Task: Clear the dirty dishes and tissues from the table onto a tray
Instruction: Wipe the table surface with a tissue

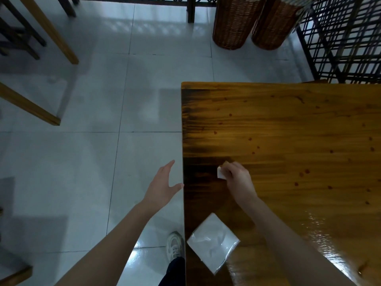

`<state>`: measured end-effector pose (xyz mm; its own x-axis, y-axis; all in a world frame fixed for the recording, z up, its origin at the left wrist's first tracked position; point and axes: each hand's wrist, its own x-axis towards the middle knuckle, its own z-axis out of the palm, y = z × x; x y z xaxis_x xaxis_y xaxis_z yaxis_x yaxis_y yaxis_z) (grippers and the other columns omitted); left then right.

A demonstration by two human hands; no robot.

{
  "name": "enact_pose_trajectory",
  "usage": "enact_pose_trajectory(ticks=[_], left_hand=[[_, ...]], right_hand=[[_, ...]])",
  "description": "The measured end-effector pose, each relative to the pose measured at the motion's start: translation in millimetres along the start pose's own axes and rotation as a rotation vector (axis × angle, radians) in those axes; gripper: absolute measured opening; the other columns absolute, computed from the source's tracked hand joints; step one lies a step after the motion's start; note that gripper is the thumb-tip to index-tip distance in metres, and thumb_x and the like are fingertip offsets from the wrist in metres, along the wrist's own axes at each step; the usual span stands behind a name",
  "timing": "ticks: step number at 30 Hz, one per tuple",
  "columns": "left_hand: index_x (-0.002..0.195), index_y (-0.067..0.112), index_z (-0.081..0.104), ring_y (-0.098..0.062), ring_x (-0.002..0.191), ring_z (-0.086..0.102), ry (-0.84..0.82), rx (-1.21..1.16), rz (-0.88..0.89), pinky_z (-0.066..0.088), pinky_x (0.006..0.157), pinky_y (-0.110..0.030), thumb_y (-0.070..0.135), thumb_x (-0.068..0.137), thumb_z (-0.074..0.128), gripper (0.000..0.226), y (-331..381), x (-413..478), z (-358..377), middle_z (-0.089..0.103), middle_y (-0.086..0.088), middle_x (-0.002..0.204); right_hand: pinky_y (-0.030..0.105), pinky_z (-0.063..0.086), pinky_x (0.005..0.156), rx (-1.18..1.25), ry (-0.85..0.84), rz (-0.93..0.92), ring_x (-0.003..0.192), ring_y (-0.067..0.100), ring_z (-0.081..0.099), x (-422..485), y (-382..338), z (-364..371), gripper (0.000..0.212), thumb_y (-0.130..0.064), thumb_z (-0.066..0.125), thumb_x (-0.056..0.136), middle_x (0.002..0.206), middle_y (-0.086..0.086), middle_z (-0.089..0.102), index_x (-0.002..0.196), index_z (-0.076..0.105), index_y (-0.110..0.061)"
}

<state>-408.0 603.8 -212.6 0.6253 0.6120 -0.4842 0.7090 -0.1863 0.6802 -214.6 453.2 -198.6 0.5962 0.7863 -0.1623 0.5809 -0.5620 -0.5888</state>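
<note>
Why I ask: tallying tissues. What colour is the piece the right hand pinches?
White; the head view shows the tissue pinched by the right hand.

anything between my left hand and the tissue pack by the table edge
Nothing visible. The left hand is open just off the table, the tissue pack lies flat inside its edge nearer the person, and the right hand, pinching a small tissue, is farther in.

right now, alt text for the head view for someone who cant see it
A person's right hand pinches a small white tissue on a wooden table near its left edge, while the open left hand hovers over the tiled floor beside that edge. A plastic-wrapped white pack lies on the table nearer the person.
</note>
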Motion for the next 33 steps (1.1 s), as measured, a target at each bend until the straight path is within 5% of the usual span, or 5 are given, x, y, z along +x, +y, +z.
enact_pose_trajectory(ticks=[4, 17, 22, 33], left_hand=[[0.151, 0.029, 0.019, -0.015, 0.137, 0.033, -0.018, -0.044, -0.015, 0.031, 0.110, -0.033, 0.034, 0.085, 0.069, 0.082, 10.5, 9.3, 5.5, 0.029, 0.003, 0.153], [0.149, 0.028, 0.020, -0.017, 0.139, 0.030, 0.017, -0.021, 0.033, 0.031, 0.112, -0.039, 0.033, 0.083, 0.071, 0.083, 38.6, 38.9, 6.5, 0.030, 0.003, 0.153], [0.153, 0.025, 0.011, -0.021, 0.146, 0.016, 0.037, 0.079, 0.065, 0.021, 0.117, -0.040, 0.036, 0.086, 0.068, 0.088, 52.0, 42.5, 7.9, 0.010, 0.000, 0.160], [0.146, 0.031, 0.033, -0.018, 0.147, 0.009, 0.069, 0.113, 0.154, 0.019, 0.119, -0.041, 0.035, 0.080, 0.074, 0.078, 55.1, 56.6, 8.7, 0.005, 0.003, 0.161]], right_hand=[[0.010, 0.039, 0.071, 0.033, 0.022, 0.007, 0.085, 0.007, 0.053, 1.3, 2.0, 1.7, 0.019, -0.003, 0.053, 0.092, 0.097, -0.003, 0.058, 0.103, 0.067, -0.010], [0.027, 0.048, 0.080, -0.033, 0.078, 0.062, 0.098, 0.017, 0.056, 104.6, -17.9, -11.1, 0.020, -0.011, 0.047, 0.096, 0.111, 0.006, 0.057, 0.104, 0.065, -0.009], [0.027, 0.049, 0.082, -0.022, 0.036, 0.001, 0.093, 0.015, 0.056, 70.2, 1.3, -16.4, 0.019, -0.002, 0.050, 0.093, 0.103, 0.004, 0.059, 0.103, 0.065, -0.008], [0.027, 0.049, 0.071, 0.011, 0.222, 0.180, 0.083, 0.022, 0.061, 14.8, 70.5, -51.7, 0.011, -0.001, 0.060, 0.089, 0.091, 0.008, 0.064, 0.095, 0.069, -0.001]])
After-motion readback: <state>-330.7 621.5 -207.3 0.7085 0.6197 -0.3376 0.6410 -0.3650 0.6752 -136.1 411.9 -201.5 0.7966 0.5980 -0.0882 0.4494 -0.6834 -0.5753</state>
